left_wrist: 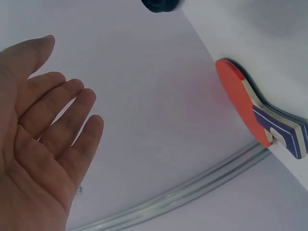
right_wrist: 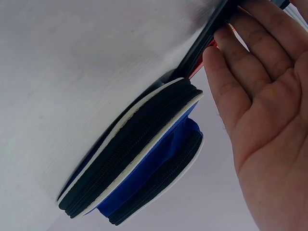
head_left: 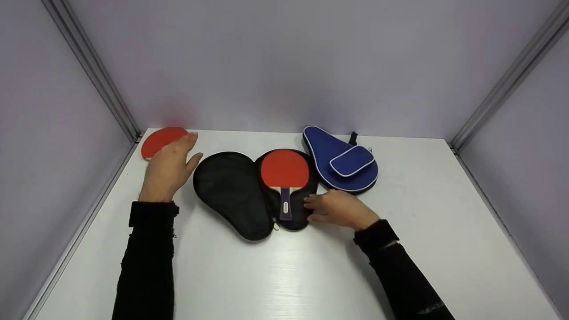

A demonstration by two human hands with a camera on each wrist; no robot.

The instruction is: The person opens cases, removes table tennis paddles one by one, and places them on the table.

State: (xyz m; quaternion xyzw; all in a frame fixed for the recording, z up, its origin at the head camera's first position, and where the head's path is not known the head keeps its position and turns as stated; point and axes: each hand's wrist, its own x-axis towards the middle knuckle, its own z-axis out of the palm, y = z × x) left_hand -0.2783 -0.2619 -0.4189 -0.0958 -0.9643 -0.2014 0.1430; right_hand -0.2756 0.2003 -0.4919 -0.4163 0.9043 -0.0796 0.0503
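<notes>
Your right hand [head_left: 340, 209]: fingers loosely extended, nothing grasped; fingertips at the right rim of the opened black case [head_left: 233, 195], contact cannot be told. Red paddle [head_left: 284, 169] lies red side up on that case's right half, around mid-table, handle toward the near edge. Your left hand [head_left: 166, 171]: released, thumb spread from the fingers, held apart from a second red paddle [head_left: 162, 141] at the far left corner. Blue case [head_left: 326, 151], white-piped, just right of the black one, by the white table's [head_left: 275, 284] far edge
</notes>
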